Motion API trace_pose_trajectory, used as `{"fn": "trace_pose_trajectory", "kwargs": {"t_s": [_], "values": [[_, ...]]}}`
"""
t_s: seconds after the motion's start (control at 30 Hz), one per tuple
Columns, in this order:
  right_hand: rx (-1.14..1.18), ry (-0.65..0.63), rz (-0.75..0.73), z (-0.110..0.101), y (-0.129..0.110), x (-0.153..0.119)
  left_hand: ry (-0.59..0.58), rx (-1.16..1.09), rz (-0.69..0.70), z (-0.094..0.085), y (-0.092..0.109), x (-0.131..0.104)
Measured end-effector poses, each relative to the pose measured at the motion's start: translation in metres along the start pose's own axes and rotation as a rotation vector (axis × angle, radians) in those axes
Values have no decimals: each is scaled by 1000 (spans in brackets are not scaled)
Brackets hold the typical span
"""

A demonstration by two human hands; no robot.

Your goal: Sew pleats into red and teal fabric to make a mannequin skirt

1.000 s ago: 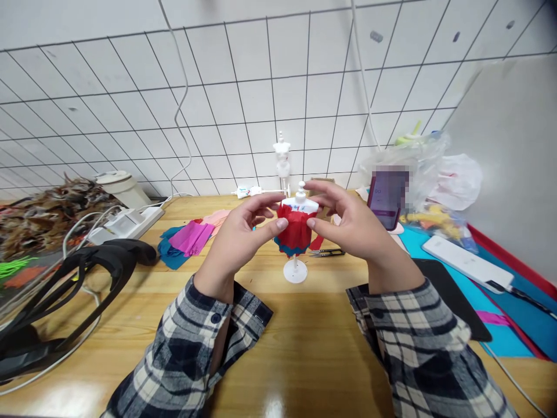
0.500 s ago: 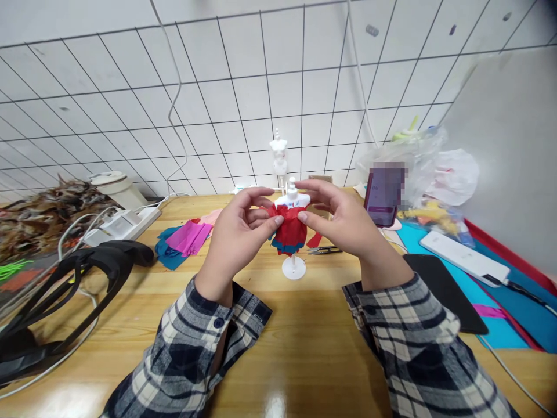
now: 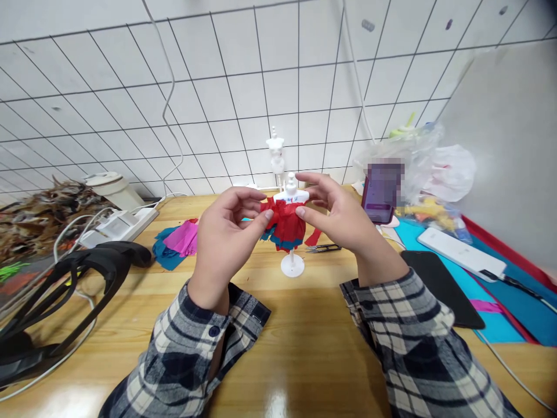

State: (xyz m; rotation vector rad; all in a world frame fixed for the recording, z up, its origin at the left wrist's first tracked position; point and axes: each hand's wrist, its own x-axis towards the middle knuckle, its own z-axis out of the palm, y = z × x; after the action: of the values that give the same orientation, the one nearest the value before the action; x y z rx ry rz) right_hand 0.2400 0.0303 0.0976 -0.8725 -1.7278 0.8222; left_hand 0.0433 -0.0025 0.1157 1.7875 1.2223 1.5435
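A small white dress form [image 3: 290, 196] stands upright on its round base in front of me. Red crepe paper [image 3: 289, 216] with a blue layer [image 3: 298, 242] below wraps its body like a little dress. My left hand [image 3: 232, 229] pinches the paper's left edge between thumb and fingers, holding it out from the form. On the other side, my right hand [image 3: 337, 215] presses its thumb on the red paper, with its fingers curled behind the form's shoulder. Part of those fingers is hidden. Small thread snips [image 3: 324, 248] and a red scrap [image 3: 313, 237] lie close to the right hand.
Behind stands a second white dress form [image 3: 275, 152]. Pink and blue paper pieces [image 3: 185, 238] lie left, near a black headset [image 3: 100, 290] and a power strip [image 3: 122, 226]. At right are a propped phone [image 3: 382, 191], a black phone [image 3: 439, 287] and a white power bank [image 3: 459, 252].
My left hand has moved left, drawing the edge of the red and blue paper outward from the form. My right hand stays at the form's right side. The view has shifted slightly.
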Motion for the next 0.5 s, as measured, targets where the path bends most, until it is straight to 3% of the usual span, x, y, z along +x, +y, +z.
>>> {"fn": "trace_pose_trajectory", "kwargs": {"t_s": [0.3,0.5], "values": [[74,-18,-11,0,5,1,-48,-151,-52,14,-5,-1],[173,-70,9,-3,6,1,-99,-282,-94,9,-10,1]]}}
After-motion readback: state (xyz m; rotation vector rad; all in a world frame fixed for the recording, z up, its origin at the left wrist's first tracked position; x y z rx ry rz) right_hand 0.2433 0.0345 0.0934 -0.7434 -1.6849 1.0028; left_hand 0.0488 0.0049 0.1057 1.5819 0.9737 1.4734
